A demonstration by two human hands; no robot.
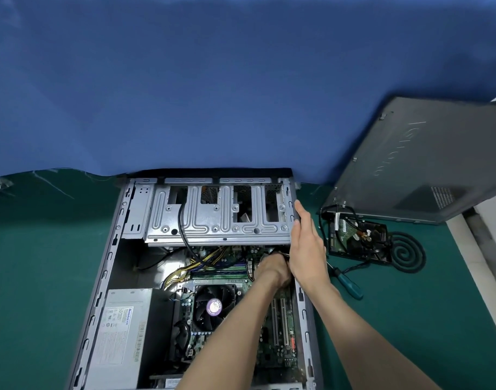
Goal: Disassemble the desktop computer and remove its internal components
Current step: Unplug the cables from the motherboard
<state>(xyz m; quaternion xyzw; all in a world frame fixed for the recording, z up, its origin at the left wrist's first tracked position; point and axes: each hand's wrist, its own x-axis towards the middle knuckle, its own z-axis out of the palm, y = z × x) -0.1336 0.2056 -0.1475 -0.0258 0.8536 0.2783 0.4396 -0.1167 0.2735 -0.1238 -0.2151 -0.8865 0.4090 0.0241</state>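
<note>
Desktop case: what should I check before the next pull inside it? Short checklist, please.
1. Side panel off, out of the way: ok, it leans to the right of the case.
2. Case braced: ok, right hand lies flat on its right wall.
3. Left hand grip: cannot tell, the hand hides what it holds.
4. Black cable clear of drive cage: not ok, it drapes across the cage.
5. Screwdriver within reach: ok, on the mat right of the case.
</note>
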